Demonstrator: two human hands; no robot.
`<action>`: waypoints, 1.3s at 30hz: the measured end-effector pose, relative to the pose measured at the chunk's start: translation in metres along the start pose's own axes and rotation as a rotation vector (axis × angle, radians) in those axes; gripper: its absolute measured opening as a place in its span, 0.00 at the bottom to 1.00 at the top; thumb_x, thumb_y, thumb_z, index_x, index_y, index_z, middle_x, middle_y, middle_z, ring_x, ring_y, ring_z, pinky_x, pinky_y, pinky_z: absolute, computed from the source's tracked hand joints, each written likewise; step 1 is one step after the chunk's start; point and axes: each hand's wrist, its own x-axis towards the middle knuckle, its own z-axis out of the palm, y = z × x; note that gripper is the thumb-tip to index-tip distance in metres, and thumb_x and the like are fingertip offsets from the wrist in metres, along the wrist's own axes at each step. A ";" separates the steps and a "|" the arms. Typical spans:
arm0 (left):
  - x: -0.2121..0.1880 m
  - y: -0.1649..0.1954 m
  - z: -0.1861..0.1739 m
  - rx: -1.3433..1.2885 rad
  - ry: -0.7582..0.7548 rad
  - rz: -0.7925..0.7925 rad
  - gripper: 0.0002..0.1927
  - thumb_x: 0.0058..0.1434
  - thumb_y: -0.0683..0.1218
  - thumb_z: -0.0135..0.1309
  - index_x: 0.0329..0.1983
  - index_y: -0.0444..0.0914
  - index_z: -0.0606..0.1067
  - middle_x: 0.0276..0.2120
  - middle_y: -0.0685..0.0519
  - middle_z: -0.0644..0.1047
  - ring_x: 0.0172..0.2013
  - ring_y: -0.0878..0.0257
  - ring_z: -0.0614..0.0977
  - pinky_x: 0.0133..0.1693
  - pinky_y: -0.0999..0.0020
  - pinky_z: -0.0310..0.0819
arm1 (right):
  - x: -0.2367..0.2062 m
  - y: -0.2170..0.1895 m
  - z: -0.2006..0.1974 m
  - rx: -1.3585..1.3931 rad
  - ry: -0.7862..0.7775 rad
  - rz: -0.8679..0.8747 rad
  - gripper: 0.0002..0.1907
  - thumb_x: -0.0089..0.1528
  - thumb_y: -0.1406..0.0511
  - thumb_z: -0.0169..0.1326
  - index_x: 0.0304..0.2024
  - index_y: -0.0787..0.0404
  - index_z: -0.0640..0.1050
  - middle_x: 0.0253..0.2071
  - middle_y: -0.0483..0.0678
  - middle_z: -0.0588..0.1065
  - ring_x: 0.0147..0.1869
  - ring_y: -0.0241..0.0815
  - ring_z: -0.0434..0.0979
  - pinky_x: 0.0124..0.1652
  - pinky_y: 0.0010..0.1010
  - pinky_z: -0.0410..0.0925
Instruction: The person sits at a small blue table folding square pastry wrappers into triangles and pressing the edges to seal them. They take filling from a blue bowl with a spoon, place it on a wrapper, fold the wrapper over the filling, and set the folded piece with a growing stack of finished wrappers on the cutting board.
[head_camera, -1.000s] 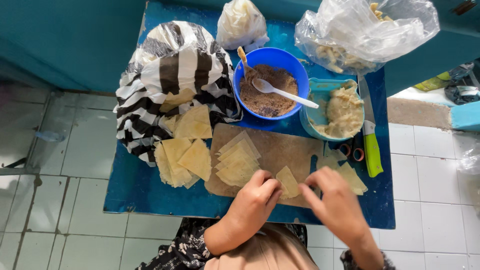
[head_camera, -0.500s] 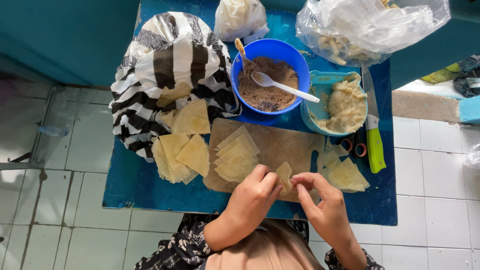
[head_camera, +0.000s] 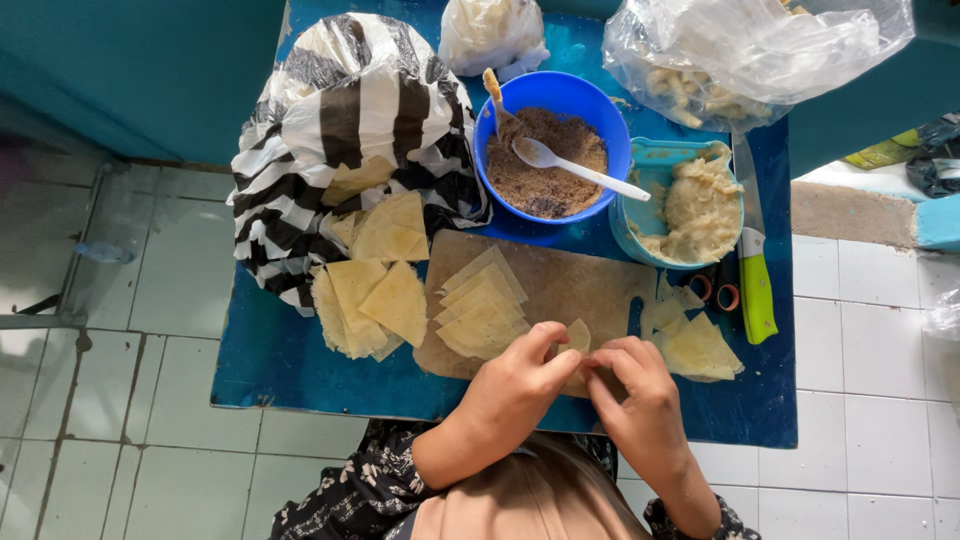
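My left hand (head_camera: 515, 385) and my right hand (head_camera: 635, 395) meet over the near edge of a wooden cutting board (head_camera: 580, 285). Between their fingertips they pinch a small pale dough wrapper (head_camera: 577, 335), folded upward. A fanned stack of flat wrappers (head_camera: 482, 305) lies on the board just left of my left hand. More folded wrappers (head_camera: 698, 345) lie to the right of my right hand.
A blue bowl (head_camera: 555, 155) of brown filling holds a white spoon. Beside it are a teal container (head_camera: 690, 205) of pale mash, a green-handled knife (head_camera: 757, 290), a striped bag (head_camera: 350, 130) with yellow wrappers (head_camera: 375, 290), and clear bags (head_camera: 740, 50) at the back.
Both hands have come together at the board's near edge. The wrapper that lay flat between them is now lifted and pinched by both.
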 end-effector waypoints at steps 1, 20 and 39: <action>0.000 -0.001 0.000 0.012 0.001 0.019 0.11 0.58 0.36 0.54 0.45 0.36 0.73 0.49 0.47 0.73 0.45 0.52 0.80 0.39 0.63 0.79 | -0.001 -0.001 -0.001 -0.051 -0.003 -0.042 0.08 0.54 0.74 0.60 0.37 0.64 0.79 0.39 0.50 0.76 0.44 0.50 0.76 0.42 0.37 0.68; 0.008 -0.019 -0.008 0.241 -0.187 0.195 0.07 0.58 0.41 0.55 0.38 0.36 0.74 0.37 0.48 0.74 0.40 0.54 0.79 0.40 0.62 0.76 | 0.001 0.008 0.010 -0.011 0.073 -0.084 0.07 0.55 0.72 0.63 0.34 0.64 0.78 0.38 0.51 0.76 0.44 0.51 0.74 0.44 0.38 0.67; 0.014 -0.031 -0.018 0.185 -0.147 0.245 0.05 0.59 0.44 0.56 0.35 0.38 0.74 0.34 0.50 0.72 0.38 0.52 0.78 0.40 0.58 0.76 | 0.004 0.009 0.007 -0.174 0.075 -0.344 0.09 0.56 0.69 0.63 0.38 0.63 0.79 0.39 0.49 0.76 0.45 0.51 0.75 0.45 0.42 0.64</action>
